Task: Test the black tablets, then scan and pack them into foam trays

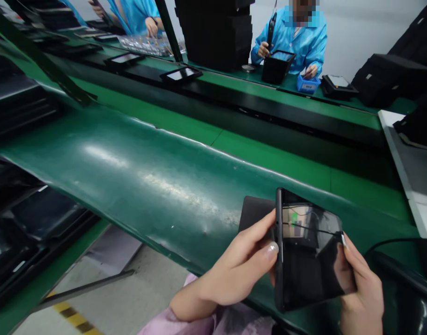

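A black tablet (311,260) with a glossy, reflecting screen is tilted up between my two hands above the bench. My left hand (241,267) grips its left edge, with the thumb along the side and the fingers partly hidden behind. On the opposite edge my right hand (362,274) is closed; its other fingers are out of sight behind the tablet. Just beyond my left hand lies a flat dark panel (256,211) on the green mat, partly covered by the hand and the tablet.
The green mat (130,172) runs along the bench, beside a green conveyor belt (286,172). Across it a person in blue (304,42) holds a black tool (271,30) near a blue bin (308,83). Black trays (213,37) are stacked behind. A dark cable (391,241) lies at right.
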Tool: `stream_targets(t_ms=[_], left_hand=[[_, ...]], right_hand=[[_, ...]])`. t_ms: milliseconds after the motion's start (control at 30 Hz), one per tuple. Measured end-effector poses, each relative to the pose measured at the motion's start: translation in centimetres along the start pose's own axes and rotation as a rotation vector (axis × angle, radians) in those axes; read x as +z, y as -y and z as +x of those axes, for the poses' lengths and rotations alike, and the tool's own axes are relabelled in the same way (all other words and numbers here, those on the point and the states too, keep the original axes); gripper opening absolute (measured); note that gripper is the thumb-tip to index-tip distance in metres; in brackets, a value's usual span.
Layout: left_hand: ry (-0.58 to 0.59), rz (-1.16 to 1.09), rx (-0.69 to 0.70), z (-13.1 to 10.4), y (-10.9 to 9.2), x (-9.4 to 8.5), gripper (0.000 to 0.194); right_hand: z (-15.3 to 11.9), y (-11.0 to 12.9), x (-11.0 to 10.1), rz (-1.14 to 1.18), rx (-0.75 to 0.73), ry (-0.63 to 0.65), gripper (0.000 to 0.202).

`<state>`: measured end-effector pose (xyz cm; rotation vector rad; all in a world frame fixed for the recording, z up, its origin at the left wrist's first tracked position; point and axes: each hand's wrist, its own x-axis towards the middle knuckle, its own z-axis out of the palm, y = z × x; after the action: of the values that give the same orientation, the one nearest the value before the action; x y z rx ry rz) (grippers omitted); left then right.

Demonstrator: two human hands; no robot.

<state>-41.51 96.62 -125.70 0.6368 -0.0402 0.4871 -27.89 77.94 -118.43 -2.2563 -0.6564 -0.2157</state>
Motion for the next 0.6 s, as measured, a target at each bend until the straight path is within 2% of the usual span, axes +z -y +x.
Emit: stream_targets(t_ms=[267, 400, 500, 600], left_hand=[[0.042, 0.138, 0.129, -0.1, -0.7, 0.4, 0.049], [0.082, 0.2, 0.184, -0.1, -0.9, 0.6, 0.05], [0.119, 0.205, 0.267, -0.1, -0.6, 0.4, 0.054], [0.2, 0.228, 0.36, 0.1, -0.1, -0.3, 0.066]], right_hand=[[0.6, -0.1, 0.2, 0.117, 0.123, -0.054, 0.038], [1.2, -1.5, 0.3, 0.25, 0.294, -0.131, 0.029], [1.6, -2.9, 0.3, 0.351, 0.33, -0.141, 0.026], [1.9, -3.8, 0.1, 0.473, 0.326, -0.14, 0.025]])
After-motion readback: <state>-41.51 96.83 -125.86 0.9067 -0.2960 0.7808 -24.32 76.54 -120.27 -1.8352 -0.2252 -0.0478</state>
